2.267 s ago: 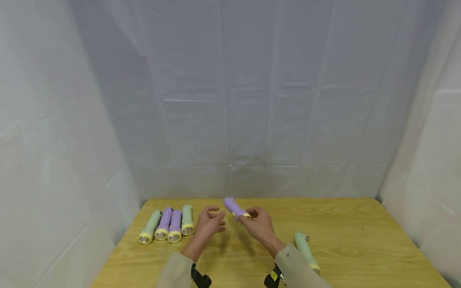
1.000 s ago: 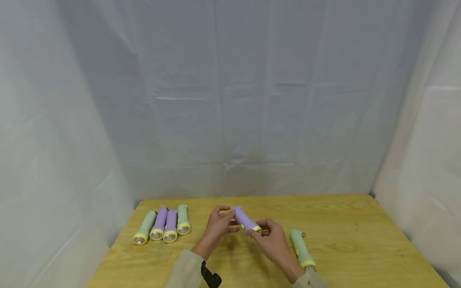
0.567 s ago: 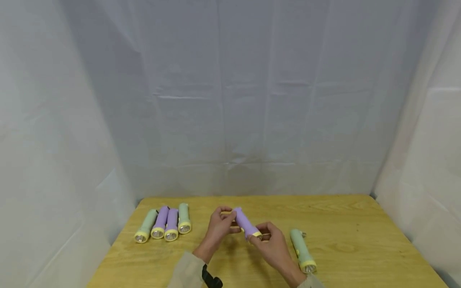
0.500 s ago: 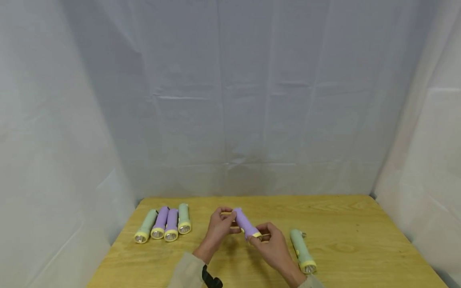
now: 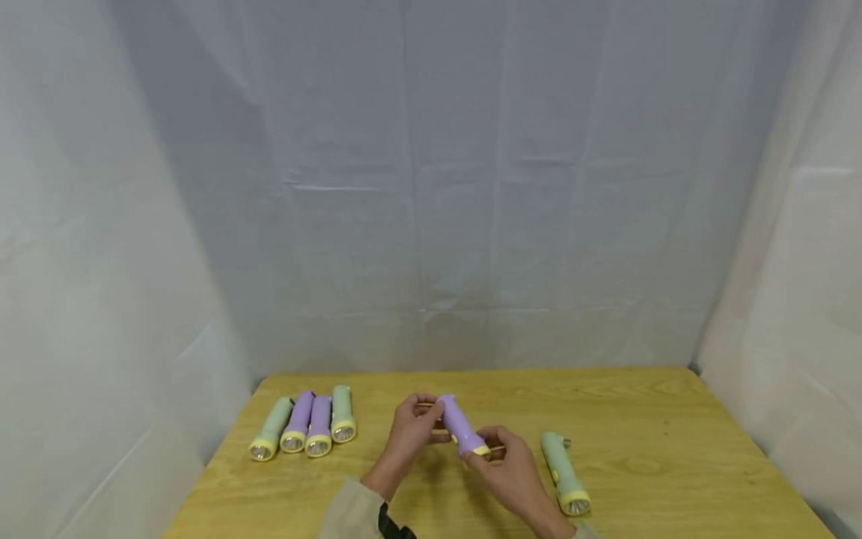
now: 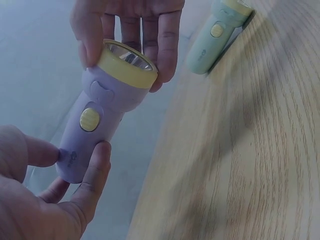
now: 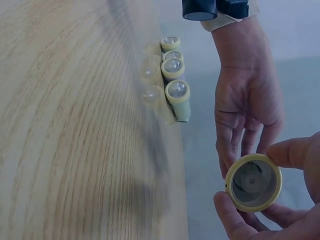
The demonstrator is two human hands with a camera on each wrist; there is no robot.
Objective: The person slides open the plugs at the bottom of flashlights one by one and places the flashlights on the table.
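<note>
A purple flashlight [image 5: 459, 425] with a yellow head ring is held tilted above the table, between both hands. My left hand [image 5: 412, 434] pinches its tail end with thumb and fingers. At the lamp end, my right hand [image 5: 508, 464] grips the yellow ring [image 6: 125, 70]. In the left wrist view a yellow switch [image 6: 89, 120] shows on the barrel, clear of the fingers. The right wrist view looks straight into the lens [image 7: 253, 182], which is unlit. Just right of my right hand lies a green flashlight [image 5: 564, 471] on the wooden table.
On the left of the table [image 5: 646, 442] several flashlights lie side by side: a green one [image 5: 272, 428], two purple ones, one of them [image 5: 319, 425] nearer the middle, and another green one [image 5: 343, 413]. Pale sheeting [image 5: 458, 224] hangs behind and on both sides.
At first only my right hand held the purple flashlight, with my left hand beside it. My left hand has since taken the tail end, and the flashlight has come slightly lower and nearer.
</note>
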